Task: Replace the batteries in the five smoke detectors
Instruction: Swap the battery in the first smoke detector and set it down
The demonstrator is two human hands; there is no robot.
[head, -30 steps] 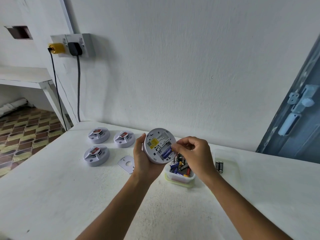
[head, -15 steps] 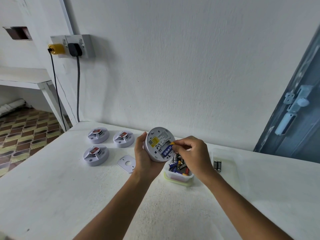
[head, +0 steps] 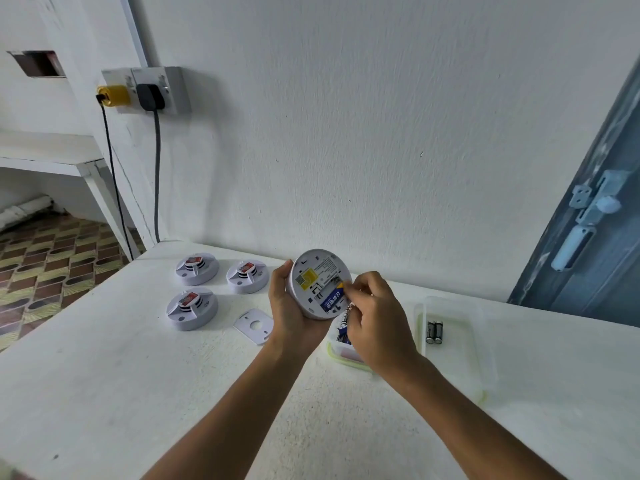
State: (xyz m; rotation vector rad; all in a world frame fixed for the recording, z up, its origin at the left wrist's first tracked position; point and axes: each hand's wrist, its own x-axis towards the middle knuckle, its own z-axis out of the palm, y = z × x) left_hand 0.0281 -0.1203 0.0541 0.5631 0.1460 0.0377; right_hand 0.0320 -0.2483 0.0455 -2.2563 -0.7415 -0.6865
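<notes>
White-painted and a little scuffed, the table [head: 104,393] ran along a plain white wall, with a double socket [head: 149,90] above its far left corner carrying a yellow plug and a black one. Over the middle of the table the person's left hand [head: 287,306] was wrapped around the rim of a round white smoke detector [head: 317,282], holding it up with its back turned toward them. A yellow label showed on that back, and the battery bay stood open with a blue battery [head: 332,299] lying in it. The right hand [head: 375,320] was curled at the bay's edge, thumb and forefinger pinched together against the end of the blue battery. Directly beneath the hands sat a small clear tub [head: 346,353] with a green rim, loose batteries inside it. Just to its right lay a clear lid [head: 450,362] with two dark batteries [head: 434,332] side by side on it. To the left, three more smoke detectors [head: 192,308] rested on the table in a loose cluster, well apart from the hands, and a flat white mounting plate [head: 254,326] lay between them and the left wrist.
</notes>
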